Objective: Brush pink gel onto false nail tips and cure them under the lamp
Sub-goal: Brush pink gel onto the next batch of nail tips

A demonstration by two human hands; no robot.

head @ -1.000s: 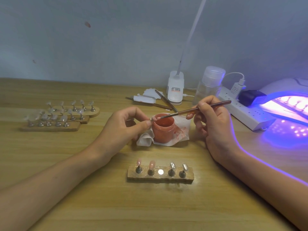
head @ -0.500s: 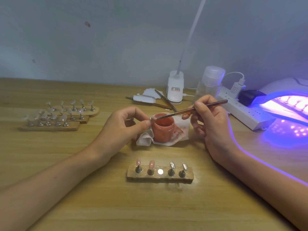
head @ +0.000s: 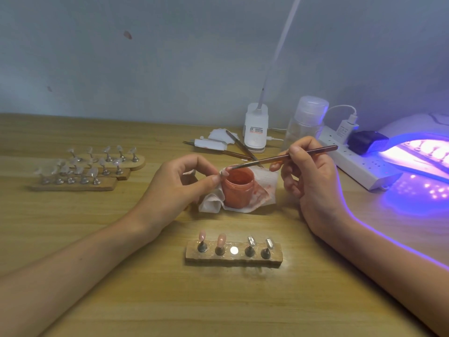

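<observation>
Left hand (head: 179, 186) is pinching one false nail tip (head: 224, 171) between thumb and forefinger, holding it just above the rim of the open gel jar (head: 238, 188), which is sitting on a stained tissue (head: 266, 186) mid-desk (head: 121, 288). Right hand (head: 313, 181) is gripping the brush (head: 286, 156) pen-fashion, bristles lying on the held tip. Over the last second the brush has been sliding slightly leftward along the tip and back again, a short stroke; nothing else has been moving. So the coating of this tip looks under way, not finished. The wooden stand (head: 277, 257) in front is carrying two pink tips (head: 202, 235) at left, two clear tips (head: 251, 240) at right, and a bare socket (head: 234, 250) between them, likely this tip's place. The lamp (head: 418, 152) at right is glowing violet. More clear tips are waiting on racks (head: 73, 186) far left.
</observation>
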